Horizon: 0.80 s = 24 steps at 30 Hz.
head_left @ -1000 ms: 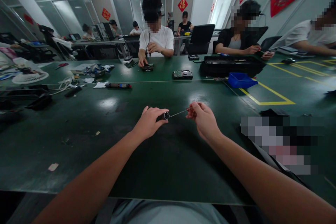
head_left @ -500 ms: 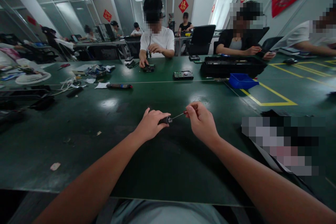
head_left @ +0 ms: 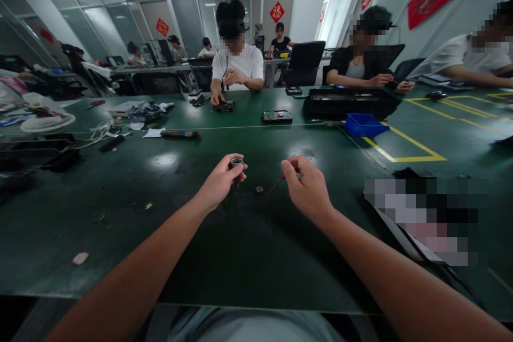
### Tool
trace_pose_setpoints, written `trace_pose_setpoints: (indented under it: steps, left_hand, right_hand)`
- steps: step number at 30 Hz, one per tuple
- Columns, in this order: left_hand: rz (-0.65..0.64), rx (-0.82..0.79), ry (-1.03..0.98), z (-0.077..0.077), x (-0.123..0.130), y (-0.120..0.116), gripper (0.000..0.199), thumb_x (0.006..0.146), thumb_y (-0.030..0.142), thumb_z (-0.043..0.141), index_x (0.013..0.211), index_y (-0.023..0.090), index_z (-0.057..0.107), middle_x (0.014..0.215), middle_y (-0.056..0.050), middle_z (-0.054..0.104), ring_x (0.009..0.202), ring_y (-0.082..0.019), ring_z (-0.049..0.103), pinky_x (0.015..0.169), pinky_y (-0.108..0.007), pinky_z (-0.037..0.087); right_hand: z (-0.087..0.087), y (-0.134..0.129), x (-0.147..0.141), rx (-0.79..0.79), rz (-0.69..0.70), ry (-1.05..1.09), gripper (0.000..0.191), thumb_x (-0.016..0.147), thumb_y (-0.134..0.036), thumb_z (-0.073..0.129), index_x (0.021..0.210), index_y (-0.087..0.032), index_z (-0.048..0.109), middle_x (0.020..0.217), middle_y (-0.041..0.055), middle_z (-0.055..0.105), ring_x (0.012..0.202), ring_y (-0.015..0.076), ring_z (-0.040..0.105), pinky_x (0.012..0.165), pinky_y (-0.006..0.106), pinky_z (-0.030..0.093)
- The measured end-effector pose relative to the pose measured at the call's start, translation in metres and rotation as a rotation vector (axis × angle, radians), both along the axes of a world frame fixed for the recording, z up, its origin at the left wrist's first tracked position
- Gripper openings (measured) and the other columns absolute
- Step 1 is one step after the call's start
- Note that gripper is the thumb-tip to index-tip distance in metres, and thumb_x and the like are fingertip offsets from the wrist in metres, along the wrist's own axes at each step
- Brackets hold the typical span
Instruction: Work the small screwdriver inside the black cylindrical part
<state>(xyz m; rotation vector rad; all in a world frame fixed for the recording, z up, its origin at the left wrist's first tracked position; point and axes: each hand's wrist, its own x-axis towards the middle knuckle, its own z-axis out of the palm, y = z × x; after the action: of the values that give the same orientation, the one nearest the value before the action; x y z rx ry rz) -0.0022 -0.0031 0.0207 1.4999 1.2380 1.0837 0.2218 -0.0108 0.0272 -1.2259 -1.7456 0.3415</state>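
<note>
Left hand [head_left: 223, 177]: closed round my dark cylinder [head_left: 236, 162], its body mostly hidden.
Right hand [head_left: 308, 184]: I pinch a thin tool [head_left: 282, 177], handle mostly covered.
Round part [head_left: 259, 189]: on the table [head_left: 256, 256], four o'clock from my left hand, details unclear.

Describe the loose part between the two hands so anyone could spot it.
On the green table, find the gap between the left hand and the right hand. Just left of the thin tool lies a small, dark, round piece. Unlike the cylinder and the thin tool, it is held by neither hand.
</note>
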Motion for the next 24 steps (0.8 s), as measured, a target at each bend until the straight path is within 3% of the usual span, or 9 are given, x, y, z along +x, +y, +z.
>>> trace_pose_setpoints:
  steps: [3, 6, 9, 13, 16, 20, 24]
  left_hand:
    - [-0.026, -0.068, 0.006, 0.007, -0.001, 0.000, 0.025, 0.097, 0.035, 0.044, 0.114, 0.019, 0.052, 0.102, -0.010, 0.064, 0.076, -0.015, 0.062, 0.067, -0.029, 0.051]
    - [-0.102, -0.089, 0.128, 0.013, -0.001, 0.000, 0.032, 0.094, 0.048, 0.050, 0.103, 0.018, 0.057, 0.087, -0.006, 0.064, 0.066, -0.014, 0.058, 0.058, -0.027, 0.046]
    - [-0.171, -0.033, 0.393, 0.017, 0.002, 0.000, 0.034, 0.093, 0.048, 0.051, 0.105, 0.019, 0.062, 0.087, -0.005, 0.067, 0.069, -0.017, 0.062, 0.064, -0.030, 0.048]
    - [-0.246, 0.196, 0.777, 0.011, 0.013, 0.001, 0.028, 0.094, 0.033, 0.048, 0.110, 0.023, 0.069, 0.109, -0.006, 0.070, 0.100, -0.025, 0.065, 0.088, -0.038, 0.049]
    - [-0.288, 0.228, 0.982, 0.003, 0.021, 0.002, 0.035, 0.093, 0.041, 0.053, 0.121, 0.025, 0.067, 0.114, -0.009, 0.069, 0.102, -0.031, 0.065, 0.084, -0.042, 0.051]
    - [-0.311, 0.239, 1.097, -0.007, 0.029, 0.004, 0.031, 0.091, 0.040, 0.058, 0.117, 0.024, 0.067, 0.106, -0.011, 0.070, 0.094, -0.033, 0.067, 0.076, -0.042, 0.053]
    - [-0.294, 0.255, 1.054, -0.008, 0.028, 0.007, 0.025, 0.091, 0.039, 0.058, 0.106, 0.022, 0.069, 0.100, -0.010, 0.071, 0.089, -0.030, 0.067, 0.075, -0.040, 0.052]
  right_hand:
    - [-0.005, 0.002, -0.001, -0.045, 0.052, 0.116, 0.018, 0.099, -0.031, 0.044, 0.092, -0.022, 0.058, 0.084, 0.0040, 0.066, 0.078, 0.0192, 0.063, 0.072, 0.033, 0.045]
    - [-0.007, 0.002, 0.000, -0.118, 0.110, 0.174, 0.014, 0.097, -0.027, 0.044, 0.098, -0.023, 0.058, 0.075, -0.0004, 0.061, 0.067, 0.0172, 0.059, 0.063, 0.031, 0.043]
    - [-0.005, 0.000, -0.001, -0.103, 0.111, 0.117, 0.018, 0.097, -0.031, 0.046, 0.094, -0.024, 0.063, 0.068, -0.0013, 0.057, 0.063, 0.0179, 0.056, 0.060, 0.031, 0.041]
    - [-0.002, -0.001, -0.002, -0.039, 0.131, 0.038, 0.026, 0.100, -0.032, 0.043, 0.088, -0.024, 0.065, 0.081, 0.0035, 0.064, 0.078, 0.0212, 0.061, 0.072, 0.034, 0.045]
    - [-0.002, 0.001, -0.003, -0.038, 0.169, 0.011, 0.026, 0.099, -0.029, 0.043, 0.082, -0.023, 0.061, 0.085, 0.0045, 0.064, 0.081, 0.0211, 0.061, 0.075, 0.035, 0.046]
    - [-0.001, 0.002, -0.002, -0.030, 0.186, 0.001, 0.026, 0.098, -0.027, 0.044, 0.077, -0.023, 0.058, 0.086, 0.0043, 0.062, 0.082, 0.0206, 0.060, 0.076, 0.035, 0.046]
    - [0.001, 0.002, -0.001, -0.042, 0.227, -0.036, 0.024, 0.096, -0.025, 0.048, 0.075, -0.022, 0.060, 0.090, 0.0053, 0.059, 0.086, 0.0203, 0.059, 0.078, 0.035, 0.046]
